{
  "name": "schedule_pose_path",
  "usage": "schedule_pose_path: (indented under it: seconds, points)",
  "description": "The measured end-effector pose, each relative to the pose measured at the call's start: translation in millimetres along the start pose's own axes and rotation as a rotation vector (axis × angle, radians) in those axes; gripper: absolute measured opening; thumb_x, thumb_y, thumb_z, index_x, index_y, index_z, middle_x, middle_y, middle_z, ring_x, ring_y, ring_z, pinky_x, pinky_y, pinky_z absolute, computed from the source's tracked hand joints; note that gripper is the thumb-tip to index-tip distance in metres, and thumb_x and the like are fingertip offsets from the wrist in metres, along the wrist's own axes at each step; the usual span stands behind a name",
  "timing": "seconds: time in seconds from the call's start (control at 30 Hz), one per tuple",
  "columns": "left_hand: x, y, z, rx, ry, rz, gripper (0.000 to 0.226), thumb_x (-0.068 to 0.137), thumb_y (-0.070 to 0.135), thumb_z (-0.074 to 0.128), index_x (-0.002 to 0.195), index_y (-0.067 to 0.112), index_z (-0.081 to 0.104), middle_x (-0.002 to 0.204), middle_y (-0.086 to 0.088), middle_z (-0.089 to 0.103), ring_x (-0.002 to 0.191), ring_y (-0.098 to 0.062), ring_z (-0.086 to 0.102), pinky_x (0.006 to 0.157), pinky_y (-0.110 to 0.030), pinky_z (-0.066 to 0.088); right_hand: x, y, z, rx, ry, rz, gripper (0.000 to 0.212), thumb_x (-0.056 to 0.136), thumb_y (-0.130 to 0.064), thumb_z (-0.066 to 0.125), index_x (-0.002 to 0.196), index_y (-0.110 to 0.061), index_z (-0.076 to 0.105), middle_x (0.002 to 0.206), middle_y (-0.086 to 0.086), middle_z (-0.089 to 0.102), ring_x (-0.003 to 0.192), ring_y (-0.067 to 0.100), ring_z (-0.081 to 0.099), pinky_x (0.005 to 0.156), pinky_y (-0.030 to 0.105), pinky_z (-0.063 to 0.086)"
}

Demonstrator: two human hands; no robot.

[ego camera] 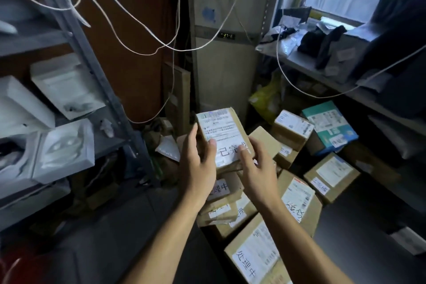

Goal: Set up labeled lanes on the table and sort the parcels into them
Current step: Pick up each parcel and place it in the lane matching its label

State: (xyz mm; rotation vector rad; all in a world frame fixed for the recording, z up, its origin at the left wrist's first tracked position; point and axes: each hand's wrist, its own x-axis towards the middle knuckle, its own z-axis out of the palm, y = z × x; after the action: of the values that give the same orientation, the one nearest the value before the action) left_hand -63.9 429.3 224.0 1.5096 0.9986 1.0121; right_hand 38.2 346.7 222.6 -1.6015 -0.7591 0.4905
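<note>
While both hands are up in front of the person, they share one small cardboard parcel (224, 139) between them: the left hand (199, 163) grips its left edge with the thumb laid over the shipping label, and the right hand (257, 168) holds the lower right corner, thumb pressed on the white slip that carries handwritten characters. The parcel is tilted up toward the face, lifted clear of the heap below — it reads to me as a check of the marking before choosing a lane. Just beneath the hands sits a leaning stack of flat parcels (221, 205) with similar handwritten slips, and nearer the person a large box (255, 253) with a slip at its near edge. To the right lie more marked boxes, among them a brown box (332, 177) and a teal-and-white carton (329, 127). No lanes or lane labels show anywhere in view, so I judge the sorting step is in hand but the table is out of sight — the next move calls for carrying this parcel off to the lane that matches its slip, keeping that slip face up. Grey metal shelving (76, 37) with white foam trays (64, 152) stands to the left, and pale cords (129, 11) hang loosely overhead.
</note>
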Motion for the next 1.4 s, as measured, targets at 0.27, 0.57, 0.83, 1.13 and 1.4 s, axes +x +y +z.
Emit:
schedule_pose_path:
  seconds: [0.27,0.57,0.83,1.13,1.4]
  points:
    - [-49,26,80,-0.101,-0.309,0.012,0.066,0.083,0.050,0.057,0.145,0.032,0.041,0.139,0.003,0.057,0.126,-0.012,0.055,0.105,-0.045,0.047,-42,13,-97,0.133,0.294,0.033,0.026,0.090,-0.041,0.057,0.114,-0.034,0.063,0.111,-0.015,0.070,0.104,0.002,0.064,0.085,0.023,0.050]
    - [-197,40,207,-0.216,-0.809,-0.017,0.052,0.088,0.036,0.062,0.138,0.033,0.048,0.128,0.006,0.064,0.115,-0.008,0.063,0.089,-0.025,0.054,-179,40,-253,0.100,0.733,0.142,0.026,0.090,-0.037,0.061,0.115,-0.032,0.062,0.115,-0.010,0.069,0.107,0.007,0.065,0.094,0.039,0.054]
    - [-364,52,283,-0.214,-1.173,-0.066,0.056,0.086,0.034,0.065,0.138,0.032,0.047,0.138,0.001,0.058,0.123,-0.014,0.059,0.103,-0.042,0.050,-331,55,-365,0.036,1.084,0.246,0.024,0.090,-0.035,0.062,0.114,-0.030,0.062,0.109,-0.008,0.070,0.101,0.007,0.066,0.088,0.033,0.055]
    - [-491,58,316,-0.204,-1.366,-0.085,0.053,0.094,0.030,0.063,0.144,0.028,0.045,0.134,0.002,0.061,0.119,-0.015,0.061,0.095,-0.042,0.055,-440,66,-433,-0.014,1.256,0.297,0.030,0.084,-0.044,0.061,0.111,-0.033,0.061,0.109,-0.008,0.070,0.103,0.008,0.065,0.091,0.039,0.054]
    - [-551,37,326,-0.131,-1.432,-0.130,0.053,0.097,0.028,0.061,0.145,0.037,0.042,0.128,0.012,0.062,0.111,0.001,0.062,0.081,-0.022,0.056,-498,90,-463,0.016,1.276,0.350,0.021,0.091,-0.030,0.065,0.112,-0.034,0.061,0.109,-0.007,0.070,0.099,0.003,0.066,0.077,0.025,0.056]
